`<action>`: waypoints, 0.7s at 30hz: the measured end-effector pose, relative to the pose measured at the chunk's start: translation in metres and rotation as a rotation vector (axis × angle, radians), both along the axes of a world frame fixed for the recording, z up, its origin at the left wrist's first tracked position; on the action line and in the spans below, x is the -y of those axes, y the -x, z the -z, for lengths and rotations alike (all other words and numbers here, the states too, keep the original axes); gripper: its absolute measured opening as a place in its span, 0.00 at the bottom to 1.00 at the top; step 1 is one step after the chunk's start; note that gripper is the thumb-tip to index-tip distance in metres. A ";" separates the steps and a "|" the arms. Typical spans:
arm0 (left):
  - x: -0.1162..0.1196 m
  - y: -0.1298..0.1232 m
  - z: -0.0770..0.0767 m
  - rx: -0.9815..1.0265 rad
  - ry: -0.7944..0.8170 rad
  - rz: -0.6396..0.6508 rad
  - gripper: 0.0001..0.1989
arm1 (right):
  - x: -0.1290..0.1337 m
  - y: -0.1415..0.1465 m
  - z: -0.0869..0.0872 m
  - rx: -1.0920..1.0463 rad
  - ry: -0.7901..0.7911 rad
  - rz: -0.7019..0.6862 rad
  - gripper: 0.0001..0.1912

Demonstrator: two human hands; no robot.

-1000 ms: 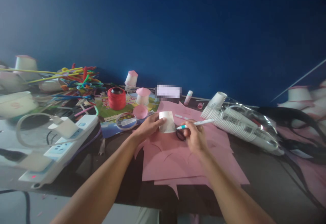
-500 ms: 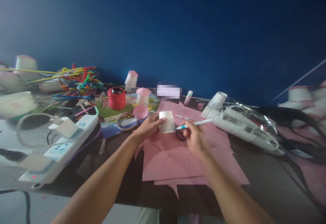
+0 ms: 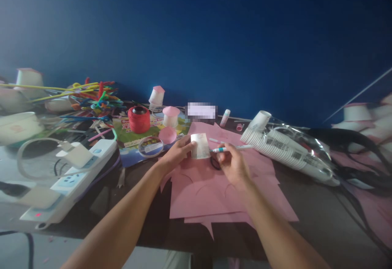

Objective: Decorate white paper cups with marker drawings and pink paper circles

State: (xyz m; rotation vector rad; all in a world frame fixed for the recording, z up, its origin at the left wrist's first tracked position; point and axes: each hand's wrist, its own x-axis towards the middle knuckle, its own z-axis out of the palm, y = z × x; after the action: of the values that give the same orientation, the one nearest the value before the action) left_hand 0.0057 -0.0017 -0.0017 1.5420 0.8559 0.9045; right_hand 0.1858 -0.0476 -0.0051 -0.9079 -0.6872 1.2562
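Note:
Between the thumb and fingers of my left hand (image 3: 181,150) is a small white paper cup (image 3: 201,148) with faint drawn marks on it. My right hand (image 3: 233,163) grips a white marker (image 3: 234,148) with a teal band, its tip pointing left at the cup's lower right edge. Whether the tip touches the cup I cannot tell. Under both hands lie overlapping sheets of pink paper (image 3: 208,195), with curved lines or cuts in them. Something black and looped, like a scissor handle (image 3: 215,163), shows between the cup and my right hand.
A sleeve of paper cups (image 3: 284,150) lies to the right. At the left are a power strip (image 3: 65,187) with chargers, pipe cleaners (image 3: 101,97) and a red thread spool (image 3: 139,119). A pink-topped cup (image 3: 170,116) and a glue stick (image 3: 225,118) stand farther back.
The marker has shifted slightly left and its tip sits a little lower against the cup. The whole view has slid slightly; both hands keep their hold.

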 end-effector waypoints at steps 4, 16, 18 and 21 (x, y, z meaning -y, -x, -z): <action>0.001 0.000 -0.001 -0.041 -0.053 0.015 0.23 | 0.003 0.002 -0.002 0.055 -0.048 -0.009 0.11; -0.002 0.001 -0.001 -0.066 -0.053 0.030 0.22 | 0.006 0.003 0.003 0.291 -0.127 0.057 0.11; -0.001 0.001 -0.001 -0.069 -0.055 0.026 0.22 | 0.006 0.003 0.005 0.324 -0.151 0.046 0.12; -0.002 0.001 -0.001 -0.072 -0.052 0.028 0.22 | 0.006 0.002 0.007 0.341 -0.162 0.052 0.12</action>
State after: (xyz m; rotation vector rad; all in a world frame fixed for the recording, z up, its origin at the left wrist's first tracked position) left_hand 0.0052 0.0001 -0.0006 1.6363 0.8654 0.8613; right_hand 0.1843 -0.0539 -0.0119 -1.0084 -1.0126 0.9917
